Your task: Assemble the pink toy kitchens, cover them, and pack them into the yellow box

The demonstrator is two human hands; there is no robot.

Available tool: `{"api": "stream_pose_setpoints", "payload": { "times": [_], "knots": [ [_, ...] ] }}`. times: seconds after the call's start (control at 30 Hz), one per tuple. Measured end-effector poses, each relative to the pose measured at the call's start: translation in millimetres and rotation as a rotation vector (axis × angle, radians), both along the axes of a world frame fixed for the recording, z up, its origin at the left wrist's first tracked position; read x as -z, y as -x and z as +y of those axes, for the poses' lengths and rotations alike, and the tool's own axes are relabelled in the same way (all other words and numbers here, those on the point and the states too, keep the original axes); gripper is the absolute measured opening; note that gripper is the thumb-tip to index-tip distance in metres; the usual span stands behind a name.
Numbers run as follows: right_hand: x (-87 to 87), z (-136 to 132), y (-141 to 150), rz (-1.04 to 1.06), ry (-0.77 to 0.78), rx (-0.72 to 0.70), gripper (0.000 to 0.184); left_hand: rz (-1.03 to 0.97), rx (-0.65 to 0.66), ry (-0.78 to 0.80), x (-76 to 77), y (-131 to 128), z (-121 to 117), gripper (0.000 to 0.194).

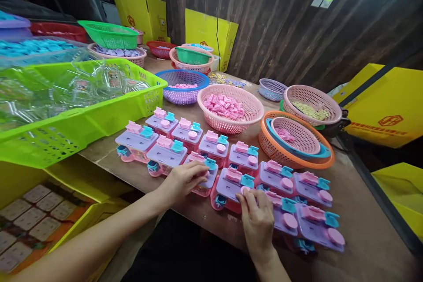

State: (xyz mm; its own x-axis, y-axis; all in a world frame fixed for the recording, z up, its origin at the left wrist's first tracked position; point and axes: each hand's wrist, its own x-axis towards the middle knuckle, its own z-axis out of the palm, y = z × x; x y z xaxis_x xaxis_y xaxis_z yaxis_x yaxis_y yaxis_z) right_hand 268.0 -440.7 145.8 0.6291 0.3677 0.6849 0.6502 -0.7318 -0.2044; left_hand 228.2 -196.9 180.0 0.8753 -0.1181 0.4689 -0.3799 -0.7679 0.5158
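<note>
At the left, a lime-green crate [125,112] is holding clear plastic pieces [86,86], its high walls presumably containing the pile. Purple-lidded boxes [136,140] are standing in rows along the table [360,202], probably for easy reach. The left hand [187,178] is curling over one box's lid [203,186]; whether it is gripping anything cannot be told. Behind, a pink basket [216,120] is holding loose pink parts [224,105]. The right hand [258,213] is pinching a pink disc [244,190] at another lid [228,187], while an orange basket [274,150] is sitting farther right.

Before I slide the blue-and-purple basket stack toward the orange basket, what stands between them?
In the head view, a wide pink basket of pink pieces stands between them.
</note>
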Motion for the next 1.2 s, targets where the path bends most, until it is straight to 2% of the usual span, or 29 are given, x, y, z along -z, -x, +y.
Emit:
{"api": "stream_pose_setpoints", "payload": {
  "times": [0.07, 0.17, 0.33, 0.43, 0.53, 0.63, 0.73, 0.83, 1.0, 1.1, 1.2],
  "knots": [
    [-0.5, 2.9, 2.0, 0.0, -0.008, 0.012, 0.012, -0.105, -0.003, -0.105, 10.5, 0.5, -2.5, 0.025],
    [1.8, 4.9, 5.1, -0.003, -0.004, 0.022, 0.015, -0.173, 0.011, -0.253, 13.6, -0.3, -4.0, 0.028],
    [3.4, -3.7, 8.8, 0.028, 0.064, 0.018, 0.021, -0.074, 0.072, -0.318, 0.3, -1.9, 2.1, 0.035],
    [2.2, -7.9, 9.2, 0.053, 0.086, 0.023, 0.021, 0.004, 0.151, -0.351, -6.9, -4.9, 10.1, 0.04],
    [2.2, -7.6, 8.7, 0.047, 0.082, 0.001, 0.024, 0.057, 0.226, -0.356, -11.5, -8.6, 15.5, 0.037],
    [3.0, -7.3, 8.2, 0.022, 0.083, -0.016, 0.028, 0.079, 0.233, -0.348, -12.3, -10.7, 14.2, 0.03],
    [2.5, -8.8, 7.6, 0.033, 0.112, -0.027, 0.03, 0.052, 0.233, -0.362, -5.9, -11.3, 9.4, 0.024],
    [1.0, -9.7, 7.4, 0.057, 0.124, -0.015, 0.028, -0.111, 0.237, -0.378, 5.4, -10.9, 5.7, 0.024],
    [0.8, -9.5, 8.9, 0.032, 0.129, 0.003, 0.029, -0.364, 0.138, -0.449, 18.7, -6.4, 3.9, 0.03],
    [-1.4, -10.1, 8.5, 0.006, 0.185, -0.027, 0.031, -0.374, 0.147, -0.466, 22.0, -3.2, 7.6, 0.036],
    [-6.2, -8.3, 8.0, -0.038, 0.252, -0.032, 0.029, -0.299, 0.196, -0.477, 23.0, -0.5, 13.2, 0.041]
  ]
}}
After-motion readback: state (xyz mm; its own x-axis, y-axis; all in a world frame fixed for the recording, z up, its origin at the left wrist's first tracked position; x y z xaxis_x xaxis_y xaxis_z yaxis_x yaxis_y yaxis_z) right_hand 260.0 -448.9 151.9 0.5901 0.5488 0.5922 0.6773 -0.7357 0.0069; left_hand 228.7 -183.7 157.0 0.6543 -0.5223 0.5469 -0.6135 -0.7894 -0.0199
